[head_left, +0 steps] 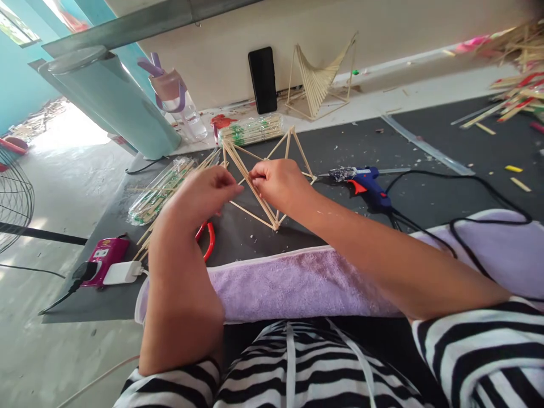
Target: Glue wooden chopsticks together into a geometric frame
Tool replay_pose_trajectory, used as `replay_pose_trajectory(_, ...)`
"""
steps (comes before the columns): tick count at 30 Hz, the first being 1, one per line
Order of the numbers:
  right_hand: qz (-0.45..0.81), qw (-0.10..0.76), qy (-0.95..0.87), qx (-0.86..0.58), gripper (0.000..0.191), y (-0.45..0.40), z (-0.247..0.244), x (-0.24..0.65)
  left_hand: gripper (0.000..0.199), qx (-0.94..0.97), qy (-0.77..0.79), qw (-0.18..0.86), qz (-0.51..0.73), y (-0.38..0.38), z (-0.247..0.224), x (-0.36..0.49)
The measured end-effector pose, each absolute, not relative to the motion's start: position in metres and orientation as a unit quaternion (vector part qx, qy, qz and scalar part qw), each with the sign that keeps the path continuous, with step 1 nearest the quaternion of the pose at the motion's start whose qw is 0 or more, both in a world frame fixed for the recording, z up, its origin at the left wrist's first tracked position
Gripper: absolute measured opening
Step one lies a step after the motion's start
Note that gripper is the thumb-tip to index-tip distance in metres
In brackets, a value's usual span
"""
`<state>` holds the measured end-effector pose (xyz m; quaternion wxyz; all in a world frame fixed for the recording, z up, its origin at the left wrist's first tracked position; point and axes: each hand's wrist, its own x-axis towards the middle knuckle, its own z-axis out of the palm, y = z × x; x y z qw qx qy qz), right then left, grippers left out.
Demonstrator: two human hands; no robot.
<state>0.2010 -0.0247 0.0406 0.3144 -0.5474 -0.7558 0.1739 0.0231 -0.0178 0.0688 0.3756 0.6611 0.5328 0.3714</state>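
Note:
A frame of thin wooden sticks [250, 214] stands on the dark table in front of me, with several sticks side by side along one slanting edge. My right hand [274, 180] is at these slanting sticks, its fingertips pinched together against them. Just to their left is my left hand [212, 190], thumb and fingertips pressed together; whatever lies between them is too small to make out. Right of the frame lies a blue glue gun [369, 187] with an orange trigger, its nozzle pointing at the frame's right corner.
Bagged sticks [159, 190] and red handles [209, 243] lie left. A finished-looking stick model [317, 85] and a black phone [262, 79] stand behind. A purple towel [289, 283] covers the near edge. The black cable [488, 178] loops right; a magenta power socket [108, 255] sits left.

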Motion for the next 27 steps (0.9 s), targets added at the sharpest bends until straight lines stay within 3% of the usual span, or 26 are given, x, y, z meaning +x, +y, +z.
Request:
replay_pose_trajectory(3,0.150,0.319,-0.759,-0.548,0.026,-0.024,0.040,0.201,0.014,0.658,0.562,0.436,0.247,-0.028,0.070,0.032)
replay_pose_trajectory(9,0.168,0.324,-0.758,-0.540,0.027,-0.025,0.039,0.201,0.020,0.581,0.552,0.470,0.371,-0.028,0.071,0.045)
replay_pose_trajectory(15,0.177,0.328,-0.755,-0.539,0.027,-0.027,0.040,0.201,0.025,0.541,0.533,0.434,0.484,-0.018,0.061,0.053)
replay_pose_trajectory(27,0.172,0.354,-0.752,-0.528,0.027,-0.027,0.037,0.200,0.026,0.538,0.515,0.462,0.481,-0.014,0.056,0.055)
